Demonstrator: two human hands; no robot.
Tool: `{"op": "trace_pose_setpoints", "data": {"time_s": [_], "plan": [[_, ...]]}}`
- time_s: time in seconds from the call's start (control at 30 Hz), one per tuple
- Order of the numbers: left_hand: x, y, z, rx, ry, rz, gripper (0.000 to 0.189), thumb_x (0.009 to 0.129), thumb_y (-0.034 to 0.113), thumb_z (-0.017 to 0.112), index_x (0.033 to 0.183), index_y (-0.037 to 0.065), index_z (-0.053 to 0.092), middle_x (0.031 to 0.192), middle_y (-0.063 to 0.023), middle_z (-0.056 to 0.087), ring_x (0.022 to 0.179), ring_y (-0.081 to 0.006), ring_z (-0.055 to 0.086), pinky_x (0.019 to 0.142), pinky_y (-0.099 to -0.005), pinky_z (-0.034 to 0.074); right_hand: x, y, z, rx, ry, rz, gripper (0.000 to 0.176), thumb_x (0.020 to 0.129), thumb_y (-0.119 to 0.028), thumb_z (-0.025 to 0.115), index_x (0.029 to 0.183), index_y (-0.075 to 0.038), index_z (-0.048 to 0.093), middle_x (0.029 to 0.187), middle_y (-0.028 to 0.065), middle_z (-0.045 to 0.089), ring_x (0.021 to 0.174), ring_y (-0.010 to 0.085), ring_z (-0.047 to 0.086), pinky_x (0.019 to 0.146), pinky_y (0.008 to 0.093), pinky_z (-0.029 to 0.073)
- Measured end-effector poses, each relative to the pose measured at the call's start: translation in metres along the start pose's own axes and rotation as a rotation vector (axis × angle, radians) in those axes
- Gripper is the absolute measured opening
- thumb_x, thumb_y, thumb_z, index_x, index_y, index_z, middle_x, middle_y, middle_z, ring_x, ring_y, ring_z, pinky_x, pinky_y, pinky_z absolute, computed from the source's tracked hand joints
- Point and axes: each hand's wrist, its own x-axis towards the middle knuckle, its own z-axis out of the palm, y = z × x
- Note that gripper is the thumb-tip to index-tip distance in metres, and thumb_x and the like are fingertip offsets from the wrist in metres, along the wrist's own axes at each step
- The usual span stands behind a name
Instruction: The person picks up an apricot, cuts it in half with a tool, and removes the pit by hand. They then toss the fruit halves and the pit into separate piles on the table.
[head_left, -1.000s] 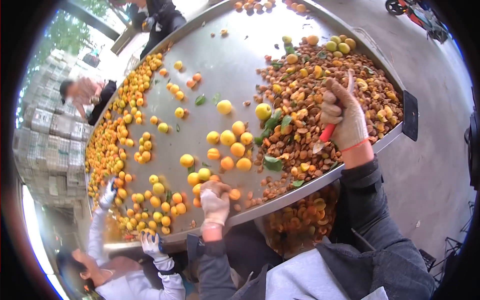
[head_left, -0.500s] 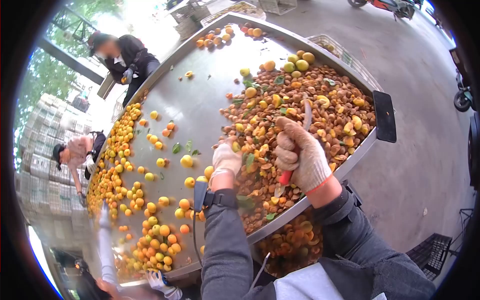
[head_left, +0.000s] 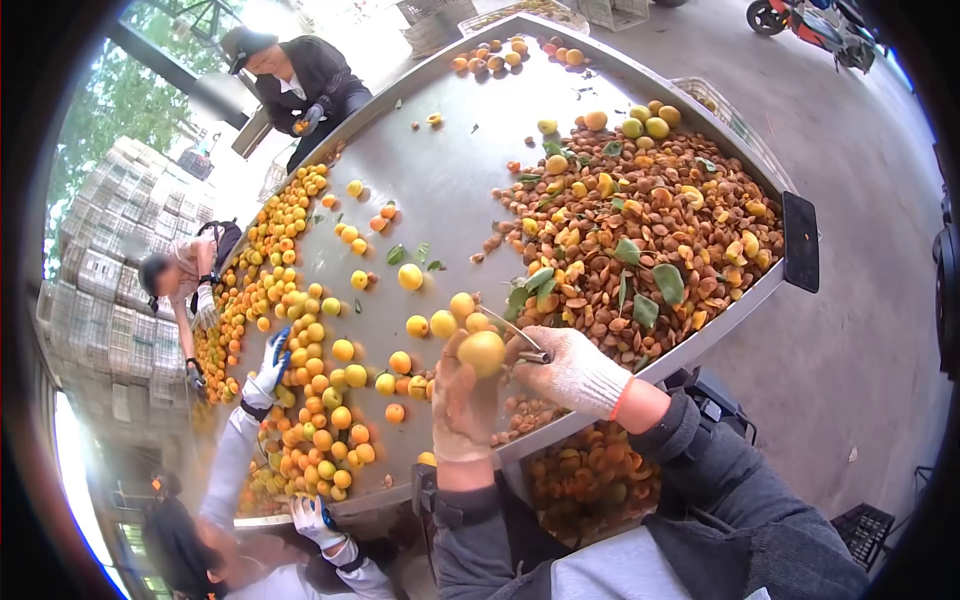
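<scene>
My left hand, in a stained glove, is closed around a yellow apricot near the table's front edge. Close beside it, my right hand grips a knife, whose thin curved blade points left, right at the fruit. The knife's handle is mostly hidden in the gloved fingers. Beyond my hands lies a heap of brown apricot pits, mixed with split fruit and green leaves. Loose whole apricots rest on the metal table just left of my left hand.
A broad metal table with raised edges carries many apricots on its left. Three people work along the left side, one with a gloved hand over the fruit. A black flat object sits at the right corner. Cut fruit lies below the edge.
My left hand has come back from the pit heap and now holds an apricot. My right hand has lowered the knife toward it. More leaves show on the heap, and the view has shifted.
</scene>
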Motion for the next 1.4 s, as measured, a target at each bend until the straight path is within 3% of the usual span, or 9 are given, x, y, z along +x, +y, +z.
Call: {"op": "trace_pose_setpoints", "data": {"time_s": [0.07,0.27,0.53,0.67,0.97,1.03,1.23,1.37,1.4], "plan": [[-0.02,0.016,0.005,-0.752,0.014,-0.231,0.059,0.083,0.01,0.067,0.137,0.008,0.045,0.131,-0.0084,0.054,0.119,-0.0231,0.054,0.097,-0.0351,0.047,0.0,0.005,0.006,-0.108,0.095,0.008,0.018,0.083,-0.007,0.063,0.1,-0.002,0.065,0.088,0.0049,0.067,0.085,0.0105,0.06,0.077,0.0277,0.051],[-0.033,0.019,-0.001,-0.264,-0.003,-0.449,0.071,0.075,-0.016,0.064,0.141,0.001,0.041,0.129,-0.0144,0.055,0.113,-0.0224,0.059,0.091,-0.0317,0.051,-0.006,-0.008,0.009,-0.296,0.075,-0.098,0.015,0.083,-0.006,0.062,0.096,-0.002,0.067,0.087,0.0084,0.068,0.082,0.0126,0.063,0.074,0.0304,0.052],[-0.027,-0.001,-0.017,-0.992,0.093,-0.227,0.06,0.089,0.028,0.069,0.138,0.002,0.045,0.125,-0.0164,0.058,0.11,-0.0265,0.06,0.097,-0.0404,0.049,-0.011,0.002,0.021,-0.352,-0.026,-0.098,0.013,0.083,-0.004,0.06,0.093,-0.004,0.069,0.079,0.0066,0.069,0.075,0.0105,0.063,0.071,0.0291,0.052],[-0.029,-0.007,-0.018,-0.999,0.124,-0.216,0.06,0.089,0.029,0.069,0.137,0.002,0.046,0.124,-0.0167,0.058,0.109,-0.0259,0.06,0.096,-0.0397,0.049,-0.01,0.012,0.032,-0.48,-0.083,-0.211,0.015,0.08,-0.008,0.064,0.093,-0.007,0.071,0.083,0.014,0.069,0.077,0.0274,0.068,0.071,0.0346,0.053],[-0.038,0.015,-0.013,-0.572,0.202,-0.188,0.056,0.085,0.03,0.074,0.127,-0.001,0.054,0.117,-0.0115,0.061,0.105,-0.0235,0.06,0.092,-0.0362,0.048,-0.008,0.011,0.044,-0.734,-0.01,-0.241,0.023,0.078,-0.01,0.062,0.099,-0.008,0.07,0.081,0.017,0.067,0.077,0.0353,0.066,0.068,0.0399,0.053],[-0.041,0.027,-0.002,-0.035,0.213,-0.058,0.056,0.083,0.023,0.077,0.128,-0.002,0.054,0.116,-0.0097,0.062,0.106,-0.0203,0.059,0.092,-0.0334,0.048,-0.006,0.016,0.044,-0.779,0.047,-0.285,0.021,0.077,-0.011,0.061,0.096,-0.008,0.07,0.078,0.0173,0.066,0.073,0.0357,0.065,0.065,0.0409,0.052],[-0.041,0.024,0.001,-0.58,0.251,-0.19,0.055,0.081,0.002,0.074,0.131,-0.004,0.05,0.12,-0.011,0.061,0.106,-0.0173,0.059,0.094,-0.0297,0.047,-0.008,0.016,0.043,-0.82,0.044,-0.201,0.029,0.079,-0.013,0.065,0.108,-0.012,0.067,0.087,0.0167,0.068,0.082,0.0375,0.065,0.069,0.0413,0.053],[-0.044,0.029,-0.002,-0.513,0.252,-0.363,0.059,0.078,0.006,0.077,0.131,-0.003,0.051,0.12,-0.0113,0.062,0.105,-0.0181,0.06,0.094,-0.0309,0.047,-0.01,0.014,0.043,-0.829,0.054,-0.214,0.029,0.078,-0.013,0.065,0.108,-0.012,0.067,0.087,0.0169,0.068,0.082,0.0382,0.065,0.069,0.0415,0.053],[-0.044,0.029,-0.003,-0.026,0.238,-0.107,0.06,0.077,0.008,0.078,0.131,-0.003,0.051,0.119,-0.0121,0.062,0.104,-0.0181,0.06,0.093,-0.0309,0.048,-0.009,0.013,0.042,-0.813,0.053,-0.233,0.022,0.078,-0.012,0.064,0.1,-0.01,0.068,0.081,0.0173,0.067,0.076,0.0373,0.065,0.066,0.0418,0.052]]}}
